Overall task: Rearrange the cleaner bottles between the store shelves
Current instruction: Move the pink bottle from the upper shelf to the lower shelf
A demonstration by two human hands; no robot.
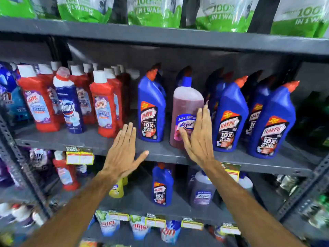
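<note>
Fingers (203,120) of the right hand (199,139) are straight and held together, laid flat vs. the label of the pink bottle (187,107) on the middle shelf (160,152); thumb sits on the label front, nothing wrapped or clamped. Left hand (124,150) is open too, fingers (127,132) slightly spread, hovering just in front of the shelf edge w/ nothing in it, near the blue Harpic (151,111).

Progress, judging by layout: pink bottle stands upright btwn blue Harpic bottles, the odd one in that row, so it looks either just placed or about to be lifted; cannot tell which. A similar purple bottle (202,191) sits on the lower shelf (142,198) beside one lone blue Harpic (162,186), so sorting seems only partway. Likely left: matching pink/purple w/ their kind, blue w/ blue.

Around: red Harpic bottles (40,104) and a Domex (69,107) on the left of the middle shelf, well apart from the hands. Green pouches (153,11) on the top shelf. Price tags (80,157) clipped to shelf edges.

In the way: blue neighbours stand close on both sides of the pink bottle, right one nearly touching, so little room for a grip; top shelf overhead limits lift.
</note>
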